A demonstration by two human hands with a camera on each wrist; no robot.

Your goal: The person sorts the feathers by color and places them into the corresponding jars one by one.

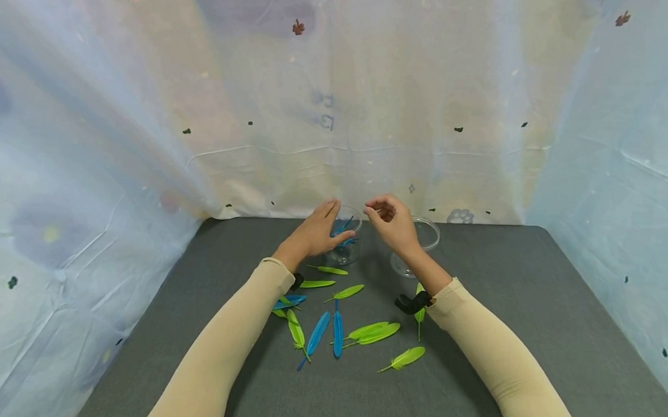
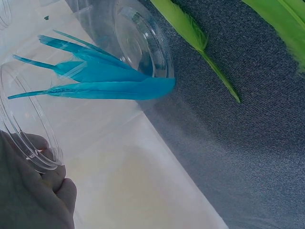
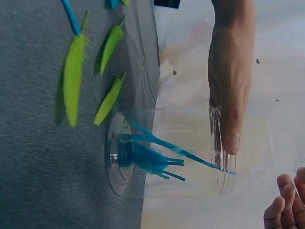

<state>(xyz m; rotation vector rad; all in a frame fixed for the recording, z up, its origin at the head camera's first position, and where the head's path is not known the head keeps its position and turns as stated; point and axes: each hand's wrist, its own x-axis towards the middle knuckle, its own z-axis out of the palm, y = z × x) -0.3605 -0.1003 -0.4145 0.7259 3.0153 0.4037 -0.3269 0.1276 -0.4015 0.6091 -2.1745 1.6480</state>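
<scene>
One printed curtain [image 1: 373,79], one grey desk [image 1: 472,382], one clear jar [image 1: 343,255].
On the desk, the jar is held at its rim by the left grip [image 1: 316,232]; the right grip [image 1: 395,227] is released just beside it, loosely curled. Blue feathers [image 3: 147,158] are contained within; green feathers [image 1: 381,333] are scattered in front. Faint letter-like marks [image 1: 329,120] on the curtain cannot be read.

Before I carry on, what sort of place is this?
Probably a makeshift tabletop craft booth: a grey cloth-topped table with pale patterned sheets behind and at both sides, and slender lime-green feathers lying near a clear cylindrical jar.
</scene>
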